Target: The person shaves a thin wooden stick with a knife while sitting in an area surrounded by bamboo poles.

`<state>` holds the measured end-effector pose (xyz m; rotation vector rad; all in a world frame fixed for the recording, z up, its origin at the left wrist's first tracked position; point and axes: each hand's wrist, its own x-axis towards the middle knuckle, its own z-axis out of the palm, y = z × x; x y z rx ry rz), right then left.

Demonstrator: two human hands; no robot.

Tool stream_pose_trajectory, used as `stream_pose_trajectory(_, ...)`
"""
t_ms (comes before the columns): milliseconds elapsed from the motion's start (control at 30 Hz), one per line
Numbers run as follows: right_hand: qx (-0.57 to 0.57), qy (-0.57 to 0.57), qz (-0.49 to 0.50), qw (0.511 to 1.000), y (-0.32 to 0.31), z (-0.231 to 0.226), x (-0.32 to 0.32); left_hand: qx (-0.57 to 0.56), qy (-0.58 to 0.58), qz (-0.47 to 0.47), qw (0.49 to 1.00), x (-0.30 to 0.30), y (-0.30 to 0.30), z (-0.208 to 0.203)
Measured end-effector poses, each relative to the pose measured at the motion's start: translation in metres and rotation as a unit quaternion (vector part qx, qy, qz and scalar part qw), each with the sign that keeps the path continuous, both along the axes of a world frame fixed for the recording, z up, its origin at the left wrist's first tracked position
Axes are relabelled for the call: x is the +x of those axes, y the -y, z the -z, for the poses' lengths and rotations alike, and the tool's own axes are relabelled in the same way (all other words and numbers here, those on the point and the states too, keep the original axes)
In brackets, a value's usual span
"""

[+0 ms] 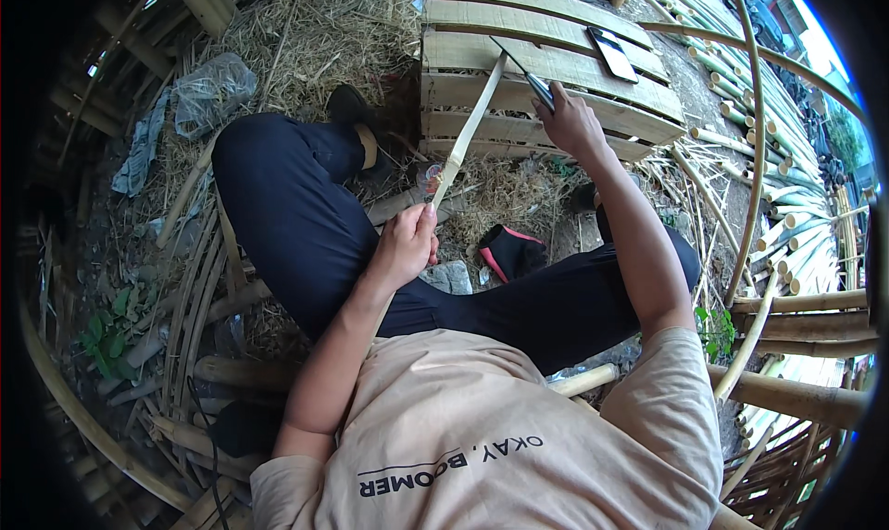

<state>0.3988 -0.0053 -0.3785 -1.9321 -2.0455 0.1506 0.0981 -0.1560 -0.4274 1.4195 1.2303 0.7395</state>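
Observation:
My left hand (406,244) is closed round a pale bamboo strip (466,134), which slants up and away from my lap. Its far end meets the edge of the slatted wooden crate (546,62). In my right hand (571,123) is a knife (525,74), gripped by its handle. The thin blade points left and away, over the crate top, with its tip close to the strip's far end; whether the two touch I cannot tell. A phone (612,54) lies on the crate, beyond my right hand.
Cut bamboo poles (787,178) are stacked at the right. Dry shavings (315,30) cover the ground at the far left, beside a clear plastic bag (215,95). Between my legs lies a black and pink cloth item (512,251). A bent bamboo pole (755,113) arches at the right.

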Motion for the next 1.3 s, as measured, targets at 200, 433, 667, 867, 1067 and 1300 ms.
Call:
stream_pose_trajectory(200,0.010,-0.009,-0.077,0.997,0.017,-0.008,-0.007,0.024,-0.061,-0.021,0.998,0.003,0.001,-0.011)
stream_pose_trajectory(433,-0.031,-0.003,-0.118,0.992,0.047,-0.036,-0.030,0.255,-0.185,-0.085,0.945,0.008,0.001,-0.007)
stream_pose_trajectory(667,-0.033,0.007,-0.154,0.988,0.057,-0.036,-0.034,0.228,-0.272,-0.094,0.930,0.015,-0.002,-0.037)
stream_pose_trajectory(867,-0.029,0.009,-0.150,0.988,0.054,-0.032,-0.032,0.231,-0.425,-0.096,0.870,0.025,0.003,-0.035)
stream_pose_trajectory(1067,-0.013,0.019,-0.155,0.988,0.057,-0.036,-0.031,0.182,-0.458,-0.058,0.868,0.028,-0.001,-0.034)
stream_pose_trajectory(1300,-0.018,0.037,-0.155,0.987,0.057,-0.040,-0.027,0.270,-0.237,-0.065,0.931,0.014,-0.011,-0.007)
